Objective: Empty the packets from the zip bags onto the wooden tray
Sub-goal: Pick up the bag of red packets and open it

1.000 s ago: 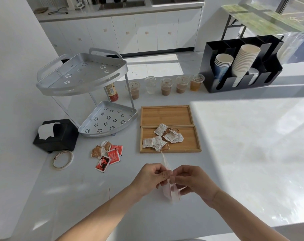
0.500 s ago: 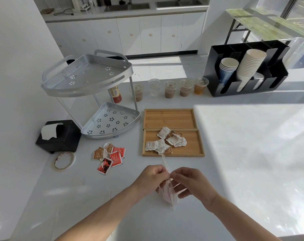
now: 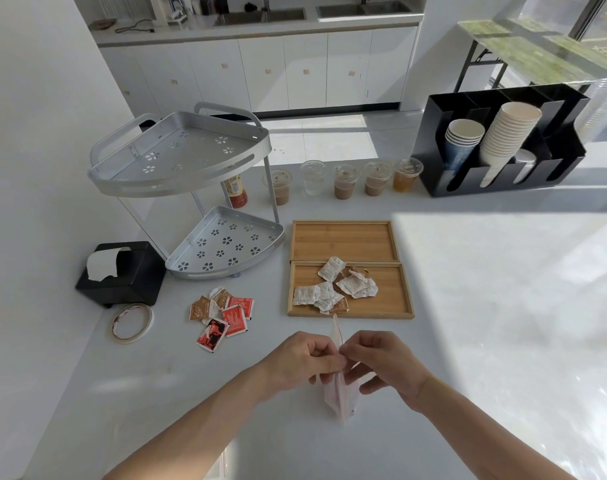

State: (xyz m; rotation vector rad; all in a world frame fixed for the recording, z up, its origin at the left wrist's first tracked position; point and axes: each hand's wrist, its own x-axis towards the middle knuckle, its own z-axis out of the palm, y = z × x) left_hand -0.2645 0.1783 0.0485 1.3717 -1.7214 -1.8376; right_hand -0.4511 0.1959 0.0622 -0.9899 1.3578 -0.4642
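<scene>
A clear zip bag [image 3: 339, 398] hangs edge-on between my hands, low over the white counter. My left hand [image 3: 304, 362] pinches its top from the left and my right hand [image 3: 381, 363] pinches it from the right, fingertips meeting at the bag's mouth. Just beyond stands a wooden tray [image 3: 395, 292] of two compartments. Several white and brown packets [image 3: 333, 287] lie heaped in the near compartment; the far compartment [image 3: 343, 240] holds nothing. Several red and brown packets [image 3: 224, 315] lie loose on the counter left of the tray.
A silver two-tier corner rack [image 3: 191, 202] stands at the left, with a black tissue box [image 3: 122, 271] and a tape roll [image 3: 132, 322] near it. Several lidded drink cups [image 3: 343, 181] line the back. A black cup holder [image 3: 499, 140] sits back right.
The bag has turned and dropped lower between my hands, which stay pinched at its top. My view has tilted slightly, so the tray sits lower in the frame.
</scene>
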